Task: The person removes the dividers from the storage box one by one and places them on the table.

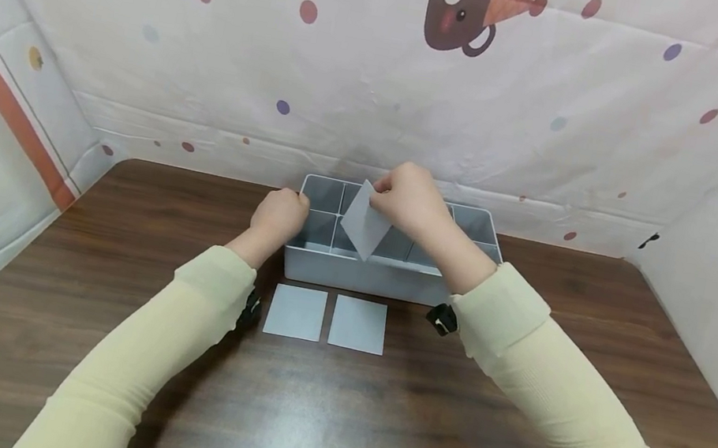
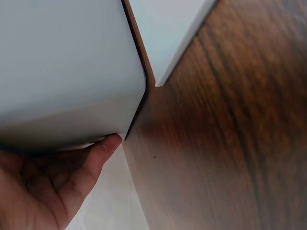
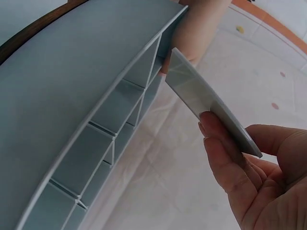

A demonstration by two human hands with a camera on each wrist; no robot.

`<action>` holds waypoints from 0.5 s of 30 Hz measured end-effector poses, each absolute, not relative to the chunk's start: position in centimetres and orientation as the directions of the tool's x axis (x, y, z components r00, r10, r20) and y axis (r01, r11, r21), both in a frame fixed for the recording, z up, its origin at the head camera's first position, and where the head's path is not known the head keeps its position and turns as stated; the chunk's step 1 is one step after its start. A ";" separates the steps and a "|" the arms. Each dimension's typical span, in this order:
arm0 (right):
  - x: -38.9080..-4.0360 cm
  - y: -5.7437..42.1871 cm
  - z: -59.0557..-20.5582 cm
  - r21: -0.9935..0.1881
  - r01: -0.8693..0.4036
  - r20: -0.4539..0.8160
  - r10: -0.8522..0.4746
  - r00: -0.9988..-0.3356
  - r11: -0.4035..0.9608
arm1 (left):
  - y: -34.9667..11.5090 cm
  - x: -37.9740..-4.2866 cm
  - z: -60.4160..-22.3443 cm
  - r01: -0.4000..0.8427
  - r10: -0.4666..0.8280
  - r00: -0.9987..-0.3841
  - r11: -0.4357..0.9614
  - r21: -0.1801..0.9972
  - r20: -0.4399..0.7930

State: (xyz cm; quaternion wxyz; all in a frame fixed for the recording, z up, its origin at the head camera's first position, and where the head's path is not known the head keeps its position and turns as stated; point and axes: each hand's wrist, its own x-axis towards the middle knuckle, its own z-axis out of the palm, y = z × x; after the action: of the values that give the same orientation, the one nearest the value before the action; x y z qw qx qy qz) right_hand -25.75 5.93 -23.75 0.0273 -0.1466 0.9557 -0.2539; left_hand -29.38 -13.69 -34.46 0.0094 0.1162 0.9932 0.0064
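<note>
A pale grey divided storage box stands at the back of the table, its rows of compartments facing up. My left hand grips its left end at the rim; in the left wrist view the fingers lie against the outer wall near a corner. Above the compartments, my right hand pinches a thin square grey panel between thumb and fingers. The right wrist view shows that panel tilted, apart from the box's open top. Two similar panels, one left and one right, lie flat before the box.
Behind the dark wooden table hangs a white printed cloth, close to the box's back side. More cloth walls in the left and right sides. Both sleeves wear black wrist straps, one visible beside the right cuff.
</note>
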 end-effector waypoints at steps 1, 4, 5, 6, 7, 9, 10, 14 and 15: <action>-25.6 6.0 -23.7 -0.489 -0.274 0.026 -0.300 -0.953 0.828 | -13.7 -29.4 -34.4 0.229 0.229 -0.973 0.973 0.020 -0.020; -25.2 6.1 -23.4 -0.482 -0.296 0.030 -0.322 -0.946 0.824 | -13.7 -29.4 -34.4 0.228 0.229 -0.973 0.973 0.029 -0.027; -25.0 6.2 -23.3 -0.483 -0.301 0.029 -0.328 -0.944 0.822 | -13.7 -29.4 -34.4 0.221 0.223 -0.974 0.974 0.046 -0.031; -24.9 6.2 -23.2 -0.481 -0.311 0.032 -0.338 -0.941 0.820 | -13.7 -29.4 -34.4 0.218 0.220 -0.975 0.974 0.054 -0.031; -24.8 6.3 -23.1 -0.481 -0.319 0.035 -0.345 -0.938 0.817 | -13.7 -29.4 -34.4 0.216 0.218 -0.976 0.975 0.059 -0.031; -24.5 6.4 -23.0 -0.473 -0.339 0.039 -0.365 -0.930 0.813 | -13.7 -29.4 -34.4 0.211 0.213 -0.977 0.975 0.067 -0.029; -24.4 6.5 -22.9 -0.470 -0.350 0.041 -0.376 -0.926 0.811 | -13.7 -29.5 -34.5 0.211 0.213 -0.977 0.975 0.065 -0.027; -23.7 6.7 -22.6 -0.453 -0.385 0.031 -0.418 -0.908 0.804 | -13.8 -29.5 -34.5 0.210 0.212 -0.977 0.976 0.065 -0.021; -23.5 6.9 -22.5 -0.450 -0.391 0.027 -0.425 -0.905 0.803 | -13.8 -29.5 -34.5 0.211 0.213 -0.977 0.975 0.062 -0.019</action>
State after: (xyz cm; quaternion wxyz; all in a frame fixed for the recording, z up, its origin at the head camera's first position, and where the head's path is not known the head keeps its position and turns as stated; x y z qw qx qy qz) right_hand -23.46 6.86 -22.49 0.0375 -0.2150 0.9487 -0.2287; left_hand -29.48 -13.80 -34.49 0.0129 0.1067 0.9938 0.0296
